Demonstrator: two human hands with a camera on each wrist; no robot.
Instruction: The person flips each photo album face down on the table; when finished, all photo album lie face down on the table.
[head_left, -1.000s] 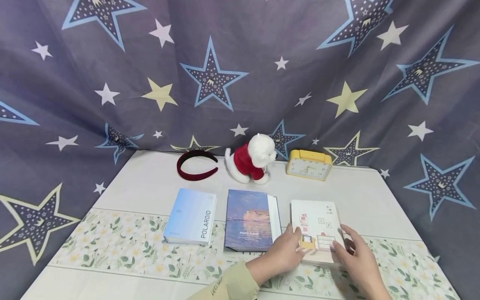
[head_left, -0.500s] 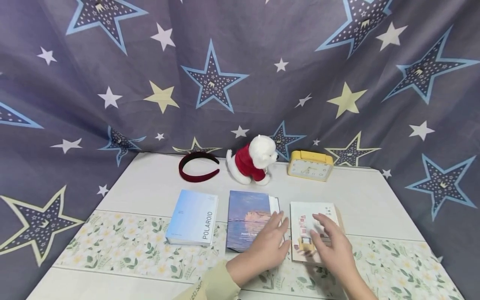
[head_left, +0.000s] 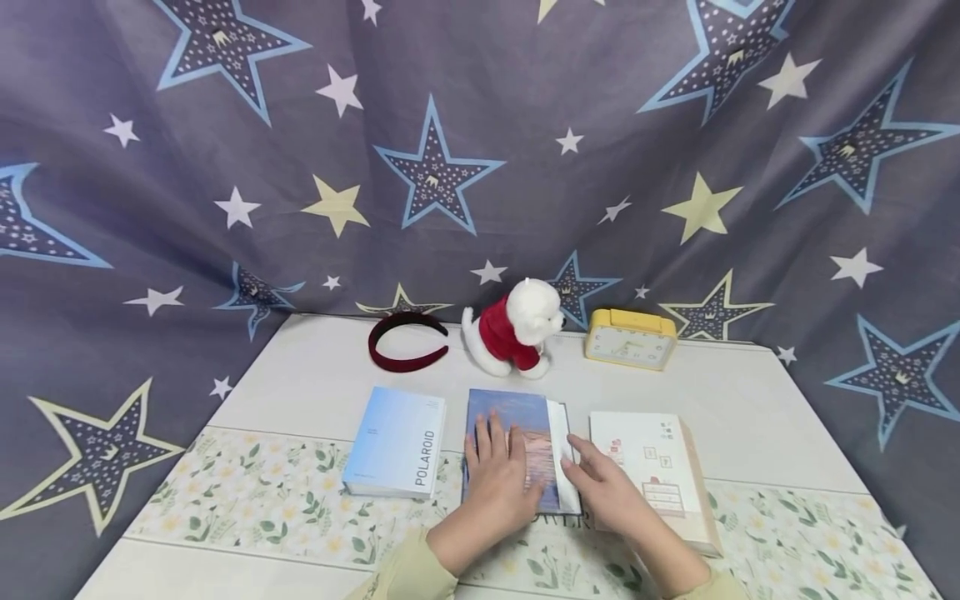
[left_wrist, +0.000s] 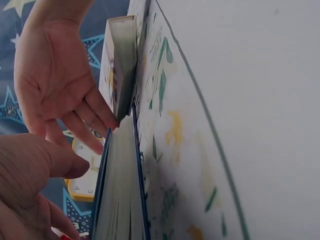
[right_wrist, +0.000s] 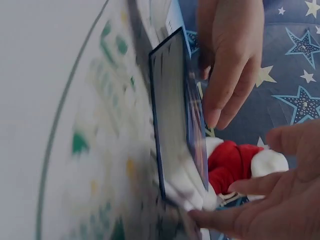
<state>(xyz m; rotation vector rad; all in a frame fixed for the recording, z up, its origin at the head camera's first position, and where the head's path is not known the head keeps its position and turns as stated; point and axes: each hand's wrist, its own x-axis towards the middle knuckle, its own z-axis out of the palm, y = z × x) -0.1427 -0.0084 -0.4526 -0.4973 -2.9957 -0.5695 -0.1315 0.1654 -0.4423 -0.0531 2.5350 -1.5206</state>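
In the head view a photo album [head_left: 506, 403] with a seascape cover lies on the table, its pale page block showing along the right side. My left hand [head_left: 498, 485] is over the cover with fingers straight and pointing forward; part of the picture is hidden beneath it. In the left wrist view there seems to be a gap between my left thumb and the cover. My right hand [head_left: 609, 490] is at the album's right edge, fingers extended; whether a fingertip touches it I cannot tell. Just right of that hand lies a white book [head_left: 660, 475] with small drawings.
A light blue Polaroid album [head_left: 393, 442] lies to the left. Along the back stand a dark red headband [head_left: 390, 364], a white toy dog [head_left: 498, 333] in red clothing and a yellow alarm clock [head_left: 632, 340]. A star-patterned curtain [head_left: 300, 142] surrounds the table.
Both hands have left the white book and moved left to the photo album. The left came onto its cover, the right to its right edge. The view has shifted slightly.
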